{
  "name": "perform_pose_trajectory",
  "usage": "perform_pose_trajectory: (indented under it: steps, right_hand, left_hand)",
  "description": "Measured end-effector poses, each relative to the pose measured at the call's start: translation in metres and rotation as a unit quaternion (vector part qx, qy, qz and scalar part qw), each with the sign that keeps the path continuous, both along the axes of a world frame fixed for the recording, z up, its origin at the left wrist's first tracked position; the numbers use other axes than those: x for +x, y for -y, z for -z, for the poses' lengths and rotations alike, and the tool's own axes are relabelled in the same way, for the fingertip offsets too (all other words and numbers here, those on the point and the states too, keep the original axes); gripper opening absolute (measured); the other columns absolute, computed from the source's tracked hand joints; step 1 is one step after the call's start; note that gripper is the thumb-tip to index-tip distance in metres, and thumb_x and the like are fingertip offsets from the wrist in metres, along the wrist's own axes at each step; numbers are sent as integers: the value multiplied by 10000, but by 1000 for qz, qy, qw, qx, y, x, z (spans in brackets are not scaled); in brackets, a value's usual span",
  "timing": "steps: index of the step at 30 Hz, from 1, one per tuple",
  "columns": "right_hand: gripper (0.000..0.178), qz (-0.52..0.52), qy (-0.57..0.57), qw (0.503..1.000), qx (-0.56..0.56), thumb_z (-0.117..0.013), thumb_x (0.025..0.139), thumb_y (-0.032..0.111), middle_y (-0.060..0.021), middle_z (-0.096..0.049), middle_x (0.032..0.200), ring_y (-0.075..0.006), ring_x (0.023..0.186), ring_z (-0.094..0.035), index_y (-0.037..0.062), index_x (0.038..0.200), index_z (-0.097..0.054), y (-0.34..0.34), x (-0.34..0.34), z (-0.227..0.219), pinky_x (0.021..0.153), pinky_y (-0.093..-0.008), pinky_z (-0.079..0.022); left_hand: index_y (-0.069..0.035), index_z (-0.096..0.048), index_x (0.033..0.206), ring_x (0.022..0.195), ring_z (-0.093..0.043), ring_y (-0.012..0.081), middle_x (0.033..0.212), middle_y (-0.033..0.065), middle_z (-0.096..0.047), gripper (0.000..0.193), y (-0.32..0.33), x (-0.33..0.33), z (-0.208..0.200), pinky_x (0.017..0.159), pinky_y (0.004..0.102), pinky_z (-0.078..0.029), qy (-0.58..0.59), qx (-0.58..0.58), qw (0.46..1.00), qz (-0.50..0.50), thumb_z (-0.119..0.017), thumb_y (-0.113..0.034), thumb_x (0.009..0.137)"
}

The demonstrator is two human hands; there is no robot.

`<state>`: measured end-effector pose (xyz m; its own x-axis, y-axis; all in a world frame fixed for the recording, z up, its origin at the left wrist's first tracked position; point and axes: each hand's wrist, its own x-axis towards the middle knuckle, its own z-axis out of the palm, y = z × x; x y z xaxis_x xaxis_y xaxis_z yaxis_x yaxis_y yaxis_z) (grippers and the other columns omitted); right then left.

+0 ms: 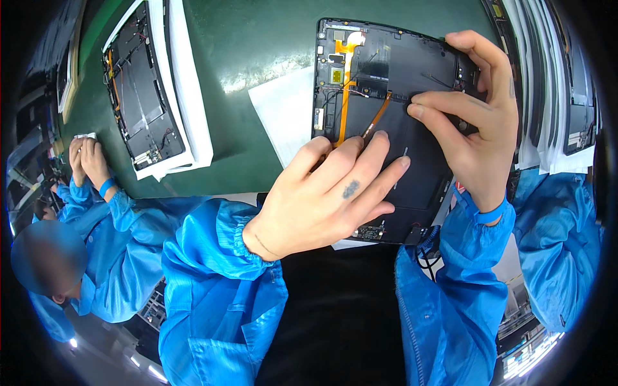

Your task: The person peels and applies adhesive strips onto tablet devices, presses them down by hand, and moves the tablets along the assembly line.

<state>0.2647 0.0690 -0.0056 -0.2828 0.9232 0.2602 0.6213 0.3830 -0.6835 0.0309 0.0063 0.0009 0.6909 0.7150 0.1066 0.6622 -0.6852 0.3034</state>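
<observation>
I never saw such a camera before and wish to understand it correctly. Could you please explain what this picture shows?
There is no machine arm here: a person works with two bare hands. A wide camera worn on the head looks down, so straight edges appear bent. In front is a black panel, flat like an opened tablet, with orange strips; white paper shows past its edge on the green table. The left hand is spread over the panel. The right hand has thumb and forefinger close together above it; whether they pinch something, I cannot tell. To the left, another panel lies on white sheets. At far left are a co-worker's hands.
</observation>
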Motion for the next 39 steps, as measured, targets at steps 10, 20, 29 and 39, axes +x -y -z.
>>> perform_pose_trajectory:
  steps: [10,20,29,39]
  right_hand:
    - [179,14,3,999,-31,-835,675,-4,-152,-526,1402,-328,1298,-552,42,848,-824,-1,-3,-2,1119,-423,-417]
    - [182,14,9,999,-34,-830,681,-8,-149,-529,1398,-320,1294,-553,23,861,-824,-2,0,-6,1106,-416,-421]
    - [200,52,3,997,-62,-757,825,-1,-180,-636,1318,-309,1120,-678,16,1023,-782,-4,-7,-15,997,-361,-514]
    - [234,101,-36,994,34,-666,943,28,-164,-652,1341,-295,1233,-638,4,1163,-743,1,1,1,1026,-364,-495]
  left_hand:
    - [-338,-764,1240,1353,-537,393,1460,201,-548,544,-15,-3,1,1073,504,-489,57,-58,996,-31,-797,-474,714]
    - [-333,-729,1301,1243,-586,312,1412,119,-560,544,-21,4,1,993,424,-498,33,-6,999,-31,-757,-512,788]
    - [-282,-706,1327,1045,-541,248,1223,73,-566,548,-36,15,-1,860,375,-459,26,9,999,-44,-784,-450,811]
    - [-34,-773,1062,824,-656,265,939,102,-680,262,0,-27,-10,734,380,-542,269,-86,956,-79,-804,-193,855]
